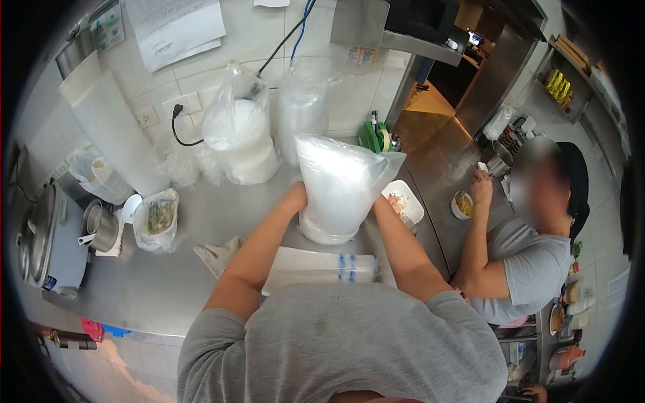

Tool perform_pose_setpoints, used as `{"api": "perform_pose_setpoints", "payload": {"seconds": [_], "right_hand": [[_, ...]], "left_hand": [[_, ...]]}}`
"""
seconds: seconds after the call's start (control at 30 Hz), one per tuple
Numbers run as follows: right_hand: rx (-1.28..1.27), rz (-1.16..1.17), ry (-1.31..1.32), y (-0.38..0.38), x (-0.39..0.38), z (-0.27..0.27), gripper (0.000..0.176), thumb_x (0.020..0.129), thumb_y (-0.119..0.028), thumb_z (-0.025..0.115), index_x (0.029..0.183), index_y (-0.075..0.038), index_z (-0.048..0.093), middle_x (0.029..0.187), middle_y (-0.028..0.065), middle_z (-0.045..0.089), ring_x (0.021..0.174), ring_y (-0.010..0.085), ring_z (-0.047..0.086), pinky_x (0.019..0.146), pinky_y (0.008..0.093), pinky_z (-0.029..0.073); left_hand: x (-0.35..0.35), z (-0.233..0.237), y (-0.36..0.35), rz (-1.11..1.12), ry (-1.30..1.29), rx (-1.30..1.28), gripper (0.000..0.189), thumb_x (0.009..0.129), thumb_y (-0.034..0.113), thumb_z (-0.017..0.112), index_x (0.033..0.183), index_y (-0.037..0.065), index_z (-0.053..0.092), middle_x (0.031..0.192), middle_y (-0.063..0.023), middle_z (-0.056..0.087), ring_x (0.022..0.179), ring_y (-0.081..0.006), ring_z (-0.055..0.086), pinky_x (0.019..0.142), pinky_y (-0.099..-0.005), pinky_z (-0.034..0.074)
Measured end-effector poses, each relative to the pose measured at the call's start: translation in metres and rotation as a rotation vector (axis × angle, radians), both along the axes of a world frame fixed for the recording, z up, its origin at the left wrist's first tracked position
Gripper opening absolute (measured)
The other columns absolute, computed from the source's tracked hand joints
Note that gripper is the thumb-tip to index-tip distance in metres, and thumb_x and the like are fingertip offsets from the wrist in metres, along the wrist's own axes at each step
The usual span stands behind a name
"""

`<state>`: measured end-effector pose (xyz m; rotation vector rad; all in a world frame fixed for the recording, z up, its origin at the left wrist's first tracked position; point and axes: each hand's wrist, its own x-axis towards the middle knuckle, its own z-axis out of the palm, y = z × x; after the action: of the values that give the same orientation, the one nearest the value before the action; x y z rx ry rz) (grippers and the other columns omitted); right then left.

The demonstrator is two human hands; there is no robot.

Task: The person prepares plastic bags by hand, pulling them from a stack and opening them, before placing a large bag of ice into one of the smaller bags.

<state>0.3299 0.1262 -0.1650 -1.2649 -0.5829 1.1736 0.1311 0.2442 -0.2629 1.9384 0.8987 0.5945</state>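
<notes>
A clear plastic bag [339, 191] with pale, rounded contents stands upright before me, its top spread into two corners. At its left side my left hand [296, 197] grips it, the fingertips tucked out of sight. My right hand [380, 203] holds the opposite side, mostly hidden by the plastic. What the bag contains cannot be made out for certain. Just below it, flat plastic bags with blue print [322, 267] lie on the steel counter [201, 208]. A white tray of chopped food [411, 200] sits beside my right hand.
Bagged white containers [238, 144] and a bagged clear stack [302, 111] stand along the wall. A bagged food pack [156, 220], metal pots [101, 227] and a cloth [218, 255] are on the left. To the right, a co-worker [531, 262] stands near a small food bowl [462, 205].
</notes>
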Motion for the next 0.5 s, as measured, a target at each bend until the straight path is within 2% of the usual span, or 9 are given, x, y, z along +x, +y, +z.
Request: {"api": "perform_pose_setpoints", "payload": {"seconds": [0.07, 0.13, 0.23, 0.27, 0.33, 0.43, 0.5], "right_hand": [[0.003, -0.004, 0.003, 0.002, -0.001, -0.001, 0.026, 0.085, -0.014, 0.049, 0.104, 0.003, 0.055, 0.070, 0.0087, 0.060, 0.044, 0.0165, 0.052, 0.038, 0.0276, 0.039], [0.008, -0.009, 0.007, 0.005, -0.003, -0.002, 0.026, 0.085, -0.014, 0.049, 0.104, 0.003, 0.055, 0.070, 0.0087, 0.060, 0.044, 0.0165, 0.052, 0.038, 0.0276, 0.039], [0.020, -0.027, 0.014, 0.007, -0.004, -0.005, 0.026, 0.086, -0.014, 0.049, 0.104, 0.003, 0.055, 0.070, 0.0085, 0.060, 0.044, 0.0165, 0.052, 0.038, 0.0275, 0.040], [0.025, -0.038, 0.016, 0.006, -0.006, -0.007, 0.026, 0.086, -0.014, 0.049, 0.104, 0.003, 0.055, 0.069, 0.0085, 0.060, 0.044, 0.0165, 0.052, 0.038, 0.0275, 0.040], [0.043, -0.067, 0.020, 0.006, -0.011, -0.013, 0.025, 0.086, -0.014, 0.048, 0.104, 0.003, 0.055, 0.069, 0.0084, 0.060, 0.044, 0.0164, 0.052, 0.038, 0.0274, 0.040], [0.079, -0.134, 0.016, 0.002, -0.023, -0.027, 0.025, 0.086, -0.014, 0.048, 0.103, 0.003, 0.055, 0.069, 0.0082, 0.060, 0.044, 0.0164, 0.052, 0.039, 0.0274, 0.040], [0.111, -0.180, 0.005, -0.004, -0.030, -0.037, 0.025, 0.086, -0.014, 0.048, 0.103, 0.003, 0.055, 0.069, 0.0082, 0.060, 0.044, 0.0164, 0.052, 0.039, 0.0273, 0.040]], "left_hand": [[-0.003, -0.004, -0.010, 0.042, 0.011, 0.308, 0.028, 0.086, 0.019, 0.045, 0.091, -0.003, 0.060, 0.080, -0.0208, 0.061, 0.072, -0.0344, 0.059, 0.065, -0.0391, 0.046], [-0.015, 0.046, -0.039, 0.055, 0.060, 0.400, 0.029, 0.086, 0.018, 0.044, 0.099, -0.004, 0.059, 0.096, -0.0258, 0.060, 0.090, -0.0374, 0.058, 0.079, -0.0386, 0.046], [-0.012, 0.035, -0.036, 0.076, 0.016, -0.032, 0.031, 0.088, 0.017, 0.040, 0.104, -0.004, 0.057, 0.108, -0.0264, 0.057, 0.097, -0.0352, 0.057, 0.081, -0.0370, 0.046], [-0.012, 0.032, -0.037, 0.108, -0.096, -0.251, 0.032, 0.089, 0.018, 0.039, 0.103, -0.005, 0.057, 0.107, -0.0265, 0.057, 0.096, -0.0363, 0.057, 0.081, -0.0380, 0.046], [-0.016, 0.053, -0.052, 0.167, -0.320, -0.690, 0.034, 0.089, 0.020, 0.038, 0.101, -0.006, 0.057, 0.107, -0.0268, 0.057, 0.095, -0.0385, 0.056, 0.081, -0.0399, 0.045], [-0.013, 0.041, -0.049, 0.207, -0.410, -0.734, 0.037, 0.091, 0.022, 0.036, 0.099, -0.007, 0.056, 0.098, -0.0272, 0.059, 0.089, -0.0402, 0.057, 0.079, -0.0418, 0.045], [-0.013, 0.012, -0.042, 0.207, -0.217, -0.325, 0.037, 0.091, 0.024, 0.037, 0.100, -0.007, 0.055, 0.093, -0.0276, 0.059, 0.085, -0.0399, 0.057, 0.075, -0.0420, 0.045]]}}
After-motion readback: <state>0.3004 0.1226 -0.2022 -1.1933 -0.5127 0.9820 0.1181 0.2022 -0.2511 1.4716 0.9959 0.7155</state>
